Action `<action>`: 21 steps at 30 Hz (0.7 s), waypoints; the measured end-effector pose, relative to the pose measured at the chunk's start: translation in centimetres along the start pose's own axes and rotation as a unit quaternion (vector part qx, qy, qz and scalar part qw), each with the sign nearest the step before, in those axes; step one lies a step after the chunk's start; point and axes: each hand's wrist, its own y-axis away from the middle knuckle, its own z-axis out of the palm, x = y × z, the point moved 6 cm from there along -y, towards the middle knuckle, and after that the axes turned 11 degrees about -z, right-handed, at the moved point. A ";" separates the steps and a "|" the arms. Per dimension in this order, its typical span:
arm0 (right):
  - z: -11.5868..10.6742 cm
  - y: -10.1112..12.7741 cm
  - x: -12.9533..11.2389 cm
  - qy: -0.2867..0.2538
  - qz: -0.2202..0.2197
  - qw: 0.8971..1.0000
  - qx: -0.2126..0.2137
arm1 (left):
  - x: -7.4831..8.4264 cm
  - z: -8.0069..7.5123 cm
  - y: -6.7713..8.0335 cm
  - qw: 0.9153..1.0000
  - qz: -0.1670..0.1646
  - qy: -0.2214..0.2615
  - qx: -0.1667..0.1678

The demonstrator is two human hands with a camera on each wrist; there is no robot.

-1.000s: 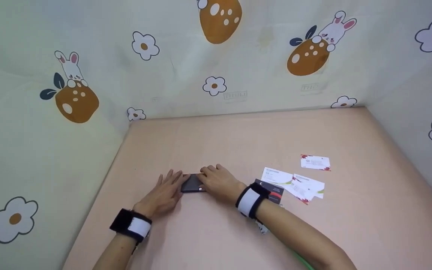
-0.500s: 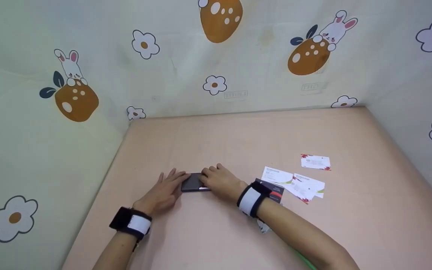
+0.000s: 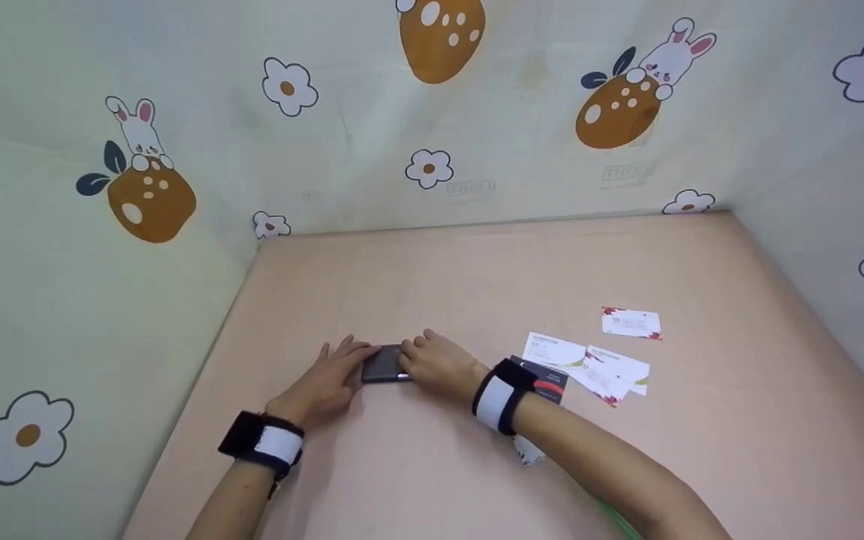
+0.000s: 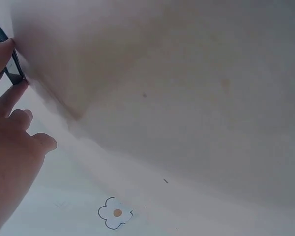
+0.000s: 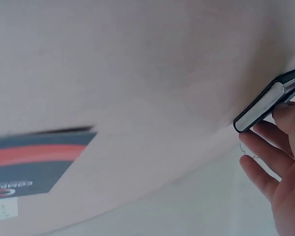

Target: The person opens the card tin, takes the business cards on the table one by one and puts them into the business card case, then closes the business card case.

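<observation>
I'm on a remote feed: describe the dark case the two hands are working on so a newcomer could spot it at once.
On the pink tabletop, look left of the scattered paper cards. There the left hand and right hand meet around a small, flat, dark grey rectangular case. Unlike the thin cards, it is thick, with a light strip along its edge.

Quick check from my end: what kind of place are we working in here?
Most likely a staged tabletop booth, not a real room: a bare peach table is boxed in on three sides by cartoon bunny-and-flower sheeting, with only business cards and a dark card case between both hands.
</observation>
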 end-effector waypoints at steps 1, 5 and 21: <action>0.0 0.0 -0.1 0.010 -0.005 1.000 0.000 | 0.0 0.0 0.0 1.000 -0.001 0.001 0.000; -0.1 -0.1 -0.3 0.044 -0.024 0.999 -0.008 | 0.0 -0.1 0.1 1.000 -0.006 0.008 -0.004; 0.3 -0.2 -1.2 0.123 -0.055 0.990 -0.030 | -0.4 0.0 0.1 0.999 -0.040 0.035 -0.004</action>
